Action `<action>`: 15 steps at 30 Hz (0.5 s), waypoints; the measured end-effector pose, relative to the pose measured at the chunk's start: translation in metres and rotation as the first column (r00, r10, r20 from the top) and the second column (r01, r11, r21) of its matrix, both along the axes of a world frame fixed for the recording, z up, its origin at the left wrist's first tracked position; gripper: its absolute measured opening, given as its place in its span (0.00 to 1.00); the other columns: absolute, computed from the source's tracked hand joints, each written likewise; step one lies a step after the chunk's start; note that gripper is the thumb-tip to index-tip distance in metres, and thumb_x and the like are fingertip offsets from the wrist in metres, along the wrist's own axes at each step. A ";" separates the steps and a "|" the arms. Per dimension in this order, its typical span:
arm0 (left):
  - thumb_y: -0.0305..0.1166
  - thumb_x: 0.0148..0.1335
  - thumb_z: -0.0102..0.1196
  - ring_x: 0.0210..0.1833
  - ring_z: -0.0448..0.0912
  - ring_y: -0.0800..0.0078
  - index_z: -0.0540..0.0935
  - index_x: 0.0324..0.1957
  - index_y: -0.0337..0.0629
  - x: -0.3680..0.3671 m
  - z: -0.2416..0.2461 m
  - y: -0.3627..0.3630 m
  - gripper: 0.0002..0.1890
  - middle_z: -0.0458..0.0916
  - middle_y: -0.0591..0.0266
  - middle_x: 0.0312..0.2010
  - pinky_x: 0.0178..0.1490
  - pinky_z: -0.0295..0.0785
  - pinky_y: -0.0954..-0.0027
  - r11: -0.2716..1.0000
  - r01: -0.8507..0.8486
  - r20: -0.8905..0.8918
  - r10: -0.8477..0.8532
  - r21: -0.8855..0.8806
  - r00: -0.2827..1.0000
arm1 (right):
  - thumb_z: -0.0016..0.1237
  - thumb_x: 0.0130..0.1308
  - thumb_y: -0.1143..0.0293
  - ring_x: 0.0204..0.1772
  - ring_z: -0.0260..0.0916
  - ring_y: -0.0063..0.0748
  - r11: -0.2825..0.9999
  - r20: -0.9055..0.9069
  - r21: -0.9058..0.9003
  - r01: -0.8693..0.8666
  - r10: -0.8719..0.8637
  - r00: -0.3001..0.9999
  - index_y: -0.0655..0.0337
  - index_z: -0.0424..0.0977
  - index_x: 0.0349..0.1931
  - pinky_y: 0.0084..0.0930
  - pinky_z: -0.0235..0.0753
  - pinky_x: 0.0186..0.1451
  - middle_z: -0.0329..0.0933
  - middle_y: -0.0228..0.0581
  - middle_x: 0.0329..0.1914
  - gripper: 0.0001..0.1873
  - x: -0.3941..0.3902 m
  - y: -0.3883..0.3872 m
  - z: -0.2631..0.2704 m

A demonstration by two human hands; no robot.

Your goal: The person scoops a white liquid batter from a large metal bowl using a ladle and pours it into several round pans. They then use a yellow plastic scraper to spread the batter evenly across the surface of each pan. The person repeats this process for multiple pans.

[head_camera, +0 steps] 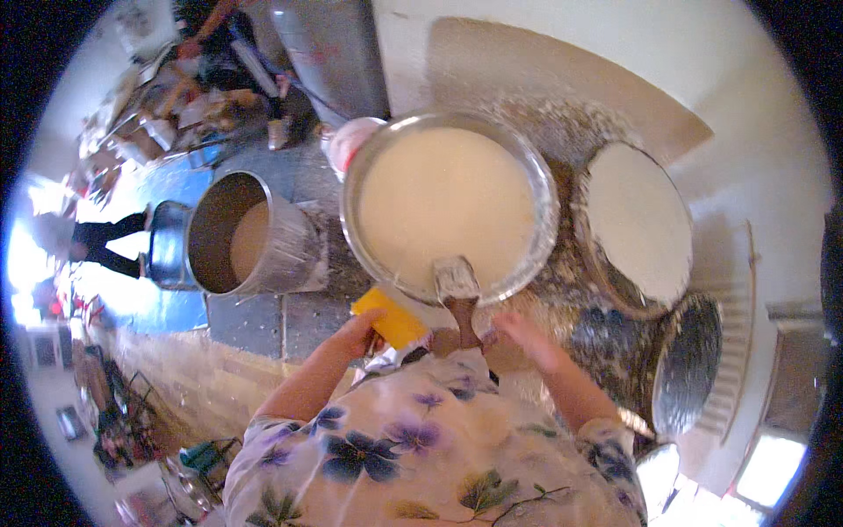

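Note:
In front of me stands a large round metal vessel [546, 197] filled with a cream-coloured liquid [448, 204]. A wide flat brush [458, 283] rests across its near rim, coated bristle end over the liquid and brown handle towards my body. My left hand [361, 331] grips a yellow sponge-like block [392, 319] just outside the near-left rim. My right hand [527, 336] is motion-blurred to the right of the brush handle, below the rim. Its fingers are not clear, and I cannot tell whether it touches the handle.
To the left, a tall metal pot [290, 244] holds some brownish liquid. On the right stand a round vessel with a whitish surface [639, 224] and a dark round basin [688, 362]. A pink-and-white container [352, 141] sits behind. People's legs [108, 240] show far left.

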State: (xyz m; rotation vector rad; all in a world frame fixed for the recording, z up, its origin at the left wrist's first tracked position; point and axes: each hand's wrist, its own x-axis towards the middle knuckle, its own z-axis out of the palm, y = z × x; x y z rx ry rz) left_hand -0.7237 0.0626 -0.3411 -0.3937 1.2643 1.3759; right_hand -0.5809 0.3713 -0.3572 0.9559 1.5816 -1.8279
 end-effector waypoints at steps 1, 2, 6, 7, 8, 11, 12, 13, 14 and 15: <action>0.40 0.54 0.47 0.24 0.76 0.71 0.75 0.35 0.42 -0.002 0.004 0.001 0.13 0.76 0.63 0.24 0.23 0.71 0.70 0.948 0.245 -0.182 -0.283 -0.205 0.942 | 0.45 0.54 0.57 0.43 0.68 0.37 0.989 0.087 -0.078 0.122 -0.115 0.989 0.56 0.65 0.48 0.28 0.66 0.48 0.71 0.39 0.41 0.22 0.004 -0.001 -0.021; 0.40 0.53 0.46 0.22 0.76 0.72 0.77 0.31 0.42 -0.004 0.010 0.001 0.12 0.76 0.64 0.20 0.21 0.71 0.71 0.793 0.408 -0.272 -0.558 -0.452 0.784 | 0.44 0.56 0.57 0.43 0.69 0.36 0.955 0.108 -0.259 0.142 -0.118 0.987 0.55 0.66 0.47 0.29 0.66 0.48 0.72 0.39 0.40 0.20 0.006 -0.003 -0.037; 0.39 0.45 0.47 0.31 0.78 0.60 0.80 0.27 0.40 -0.013 0.042 -0.003 0.14 0.78 0.53 0.23 0.35 0.72 0.61 0.085 0.212 -0.123 -0.977 -0.974 -0.175 | 0.42 0.58 0.62 0.36 0.71 0.31 0.731 0.106 -0.651 0.206 -0.181 0.978 0.59 0.67 0.39 0.27 0.70 0.41 0.72 0.36 0.32 0.13 -0.001 -0.031 -0.078; 0.40 0.45 0.47 0.32 0.77 0.59 0.80 0.27 0.40 -0.019 0.051 -0.003 0.15 0.78 0.52 0.25 0.36 0.72 0.61 0.119 0.234 -0.148 -0.982 -0.965 -0.114 | 0.42 0.58 0.63 0.35 0.71 0.30 0.833 -0.065 -0.535 0.139 -0.204 0.977 0.61 0.67 0.37 0.27 0.70 0.39 0.72 0.36 0.30 0.12 0.004 -0.037 -0.078; 0.42 0.46 0.47 0.32 0.77 0.59 0.80 0.27 0.40 -0.026 0.059 -0.003 0.16 0.78 0.51 0.26 0.36 0.72 0.60 0.130 0.280 -0.153 -0.986 -0.951 -0.064 | 0.42 0.58 0.64 0.33 0.71 0.29 0.895 -0.149 -0.437 0.090 -0.171 0.974 0.61 0.67 0.35 0.27 0.71 0.37 0.72 0.37 0.29 0.10 -0.001 -0.040 -0.078; 0.46 0.47 0.47 0.33 0.77 0.58 0.80 0.28 0.40 -0.038 0.081 -0.010 0.19 0.78 0.50 0.28 0.37 0.71 0.60 0.204 0.325 -0.180 -0.978 -0.924 0.103 | 0.42 0.58 0.68 0.26 0.70 0.29 0.991 -0.191 -0.124 -0.052 0.028 0.981 0.62 0.66 0.28 0.27 0.71 0.32 0.72 0.39 0.25 0.07 -0.003 -0.045 -0.064; 0.48 0.47 0.47 0.33 0.77 0.57 0.79 0.29 0.40 -0.038 0.084 -0.014 0.20 0.78 0.50 0.28 0.37 0.71 0.61 0.224 0.318 -0.183 -0.971 -0.921 0.156 | 0.43 0.56 0.68 0.21 0.67 0.27 0.934 -0.241 -0.341 0.111 -0.201 0.950 0.61 0.64 0.25 0.27 0.69 0.26 0.69 0.37 0.19 0.07 -0.001 -0.049 -0.057; 0.49 0.47 0.47 0.33 0.77 0.57 0.79 0.29 0.40 -0.035 0.087 -0.019 0.21 0.78 0.50 0.28 0.37 0.71 0.61 0.284 0.308 -0.218 -0.948 -0.908 0.231 | 0.43 0.55 0.68 0.20 0.67 0.28 0.978 -0.321 -0.185 0.098 -0.154 0.934 0.62 0.64 0.25 0.27 0.68 0.25 0.69 0.36 0.19 0.08 -0.003 -0.048 -0.050; 0.51 0.47 0.48 0.33 0.77 0.57 0.79 0.30 0.40 -0.030 0.086 -0.023 0.22 0.78 0.51 0.28 0.37 0.71 0.62 0.327 0.292 -0.242 -0.925 -0.899 0.292 | 0.44 0.54 0.68 0.19 0.67 0.29 0.994 -0.376 0.017 0.110 -0.096 0.922 0.63 0.64 0.24 0.28 0.67 0.24 0.68 0.36 0.18 0.08 0.001 -0.041 -0.040; 0.52 0.47 0.49 0.34 0.77 0.58 0.79 0.30 0.40 -0.025 0.084 -0.027 0.23 0.78 0.51 0.28 0.37 0.71 0.63 0.362 0.277 -0.261 -0.903 -0.890 0.341 | 0.44 0.52 0.67 0.20 0.67 0.33 0.975 -0.345 0.201 0.097 -0.023 0.938 0.64 0.64 0.24 0.31 0.67 0.25 0.69 0.39 0.18 0.09 -0.004 -0.036 -0.033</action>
